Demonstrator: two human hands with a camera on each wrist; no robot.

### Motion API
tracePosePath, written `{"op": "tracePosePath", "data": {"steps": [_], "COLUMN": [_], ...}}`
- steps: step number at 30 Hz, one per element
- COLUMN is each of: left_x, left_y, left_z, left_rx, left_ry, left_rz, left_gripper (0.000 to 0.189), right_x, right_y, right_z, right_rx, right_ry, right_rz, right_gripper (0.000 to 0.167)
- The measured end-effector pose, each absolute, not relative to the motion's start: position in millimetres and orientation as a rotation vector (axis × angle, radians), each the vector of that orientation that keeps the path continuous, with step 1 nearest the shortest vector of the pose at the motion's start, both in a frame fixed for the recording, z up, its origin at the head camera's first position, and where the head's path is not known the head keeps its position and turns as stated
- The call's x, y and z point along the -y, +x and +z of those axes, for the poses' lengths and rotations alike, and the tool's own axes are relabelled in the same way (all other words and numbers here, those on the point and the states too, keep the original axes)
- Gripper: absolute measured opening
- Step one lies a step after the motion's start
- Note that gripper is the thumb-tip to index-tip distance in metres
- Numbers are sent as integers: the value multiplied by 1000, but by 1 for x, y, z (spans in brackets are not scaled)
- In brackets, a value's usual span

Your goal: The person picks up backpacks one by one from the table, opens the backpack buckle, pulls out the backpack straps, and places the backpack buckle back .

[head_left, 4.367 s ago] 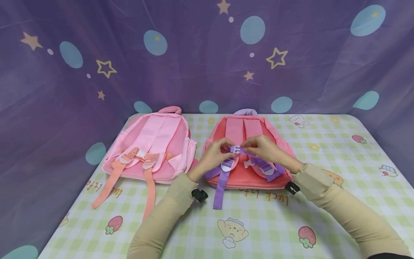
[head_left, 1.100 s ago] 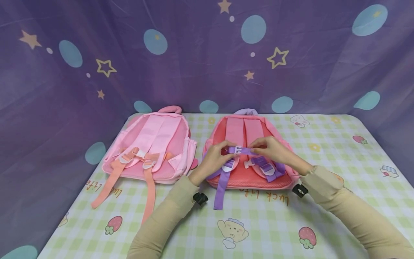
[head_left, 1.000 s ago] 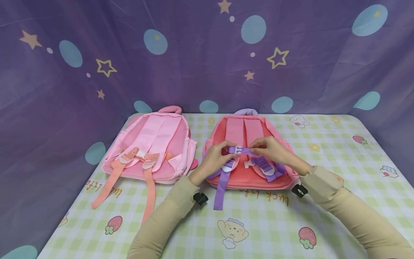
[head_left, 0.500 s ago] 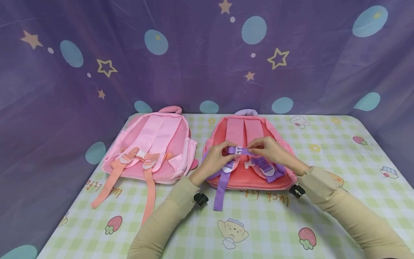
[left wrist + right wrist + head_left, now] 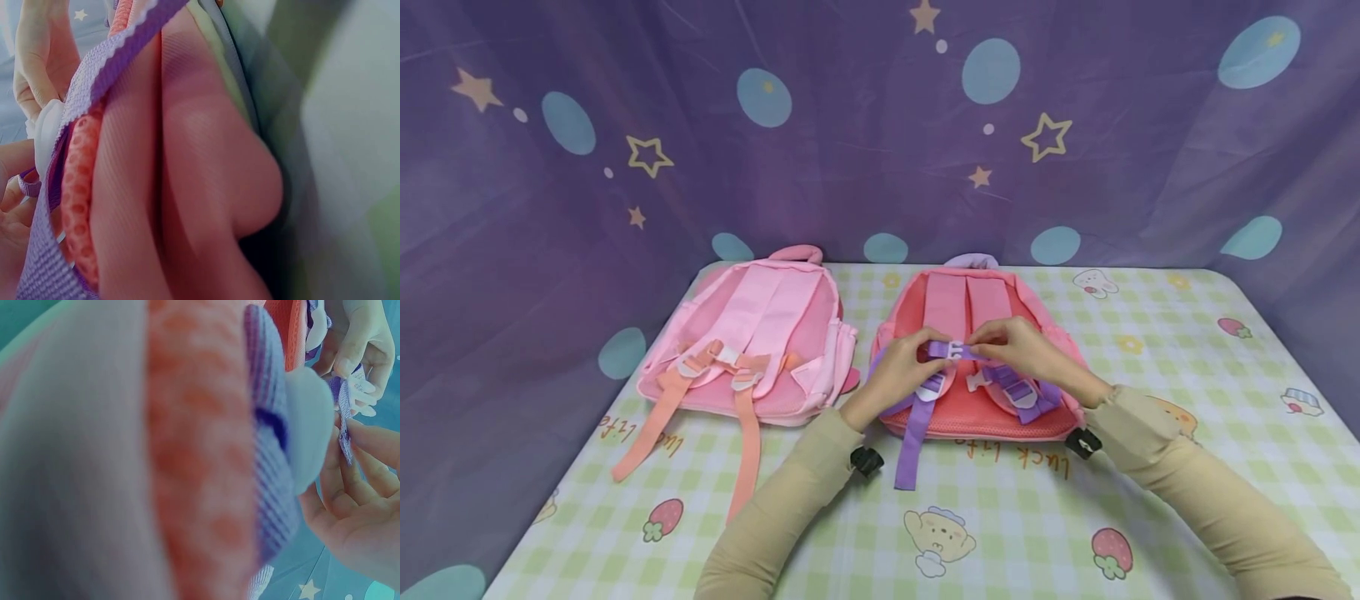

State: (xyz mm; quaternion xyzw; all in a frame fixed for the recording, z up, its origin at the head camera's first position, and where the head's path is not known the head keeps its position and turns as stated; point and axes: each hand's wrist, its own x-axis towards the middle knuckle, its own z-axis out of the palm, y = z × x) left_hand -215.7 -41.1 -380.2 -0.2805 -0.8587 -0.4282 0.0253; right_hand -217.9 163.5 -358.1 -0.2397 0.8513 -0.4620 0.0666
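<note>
On the table lies a coral-pink backpack [image 5: 917,308], its strap side up, with purple webbing straps [image 5: 908,446]. Just above it, my left hand [image 5: 895,367] pinches a short purple strap [image 5: 937,349] at the left of a white buckle [image 5: 955,350]. My right hand [image 5: 1018,346] pinches the purple strap to the right of that buckle. White buckle prongs [image 5: 364,400] show between both hands in the right wrist view; whether they are fully seated cannot be told. A separate white clip [image 5: 977,381] hangs loose below my right fingers. A strap adjuster [image 5: 49,134] partly hides the fingers in the left wrist view.
A light pink backpack [image 5: 752,308] with orange straps [image 5: 747,442] lies to the left, its white buckle [image 5: 727,356] fastened between the straps. A checked cloth [image 5: 1022,533] covers the table. Behind hangs a purple star-patterned curtain [image 5: 865,167].
My right hand has slid a little left along the strap, closer to the buckle, after being farther right about a second ago. My left hand keeps its pinch almost in place.
</note>
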Motion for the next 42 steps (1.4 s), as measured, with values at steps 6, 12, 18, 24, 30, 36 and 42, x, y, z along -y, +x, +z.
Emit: {"op": "tracePosePath", "data": {"steps": [6, 12, 18, 24, 30, 36, 42], "left_x": [41, 42, 42, 43, 43, 43, 43], "left_y": [-216, -216, -218, -218, -218, -217, -216], "left_z": [-380, -382, -383, -383, -383, -382, -381], "left_rx": [2643, 2616, 2602, 2595, 2591, 2594, 2615], "left_ry": [-873, -874, -873, -872, -869, -866, -855], "left_rz": [-1337, -1333, -1346, -1376, -1373, -1370, -1365], "left_gripper": [26, 26, 26, 26, 26, 26, 26], "right_x": [-163, -164, -168, -172, -173, -174, -172], "right_y": [-218, -218, -218, -217, -217, -218, -218], "right_z": [-358, -357, -357, -358, -358, -361, -361], "right_rx": [-2561, -2552, -2584, -2610, -2604, -2559, -2566], "right_ry": [-711, -691, -703, -667, -639, -620, -624], "right_rz": [-1397, -1417, -1392, -1350, -1369, -1421, -1426], "right_gripper": [14, 16, 16, 16, 17, 17, 17]}}
